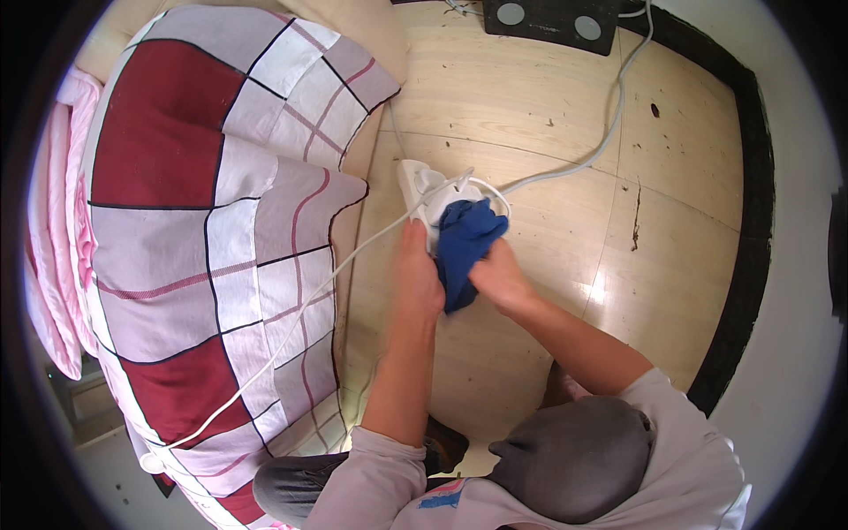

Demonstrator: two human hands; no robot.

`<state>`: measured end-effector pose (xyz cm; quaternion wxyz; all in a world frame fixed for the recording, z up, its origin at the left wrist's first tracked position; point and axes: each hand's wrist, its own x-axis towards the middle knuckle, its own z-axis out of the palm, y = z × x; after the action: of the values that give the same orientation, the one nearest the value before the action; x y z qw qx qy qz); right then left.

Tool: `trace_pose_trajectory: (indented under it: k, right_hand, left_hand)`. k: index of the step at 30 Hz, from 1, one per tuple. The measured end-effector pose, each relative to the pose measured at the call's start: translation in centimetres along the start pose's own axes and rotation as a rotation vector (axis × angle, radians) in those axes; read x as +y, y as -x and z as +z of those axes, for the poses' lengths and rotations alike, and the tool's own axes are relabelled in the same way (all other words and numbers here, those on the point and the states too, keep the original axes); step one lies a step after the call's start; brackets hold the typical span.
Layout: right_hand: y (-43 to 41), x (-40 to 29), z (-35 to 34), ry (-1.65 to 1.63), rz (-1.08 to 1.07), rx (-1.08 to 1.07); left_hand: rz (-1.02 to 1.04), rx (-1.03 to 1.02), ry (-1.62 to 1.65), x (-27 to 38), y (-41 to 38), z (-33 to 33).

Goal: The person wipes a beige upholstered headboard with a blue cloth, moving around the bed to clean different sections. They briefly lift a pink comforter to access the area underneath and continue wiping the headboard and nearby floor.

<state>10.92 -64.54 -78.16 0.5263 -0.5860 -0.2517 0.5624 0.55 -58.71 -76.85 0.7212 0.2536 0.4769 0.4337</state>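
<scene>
My left hand grips the near end of a white power strip, which is lifted or tilted over the floor; I cannot tell whether it touches it. A blue cloth lies bunched against the strip's near part, with my right hand shut on it. White plugs sit in the strip. One thin white cable runs from there across the bed to a round white piece. The cloth hides part of the strip and some fingertips.
A bed with a checked cover stands at the left, a folded pink quilt beyond it. A grey cable curves over the wood-look floor to a black box-like device by the wall. Dark baseboard edges the right side.
</scene>
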Motion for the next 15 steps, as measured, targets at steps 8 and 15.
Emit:
trace_pose_trajectory:
  k: [8, 15]
  right_hand:
    - [-0.6, 0.3, 0.1, 0.066, -0.353, -0.056]
    - [0.6, 0.9, -2.5, -0.181, -0.083, 0.02]
  left_hand:
    - [0.022, -0.069, 0.21, -0.3, 1.0, -1.5]
    - [-0.015, -0.032, 0.164, -0.1, 0.4, -2.6]
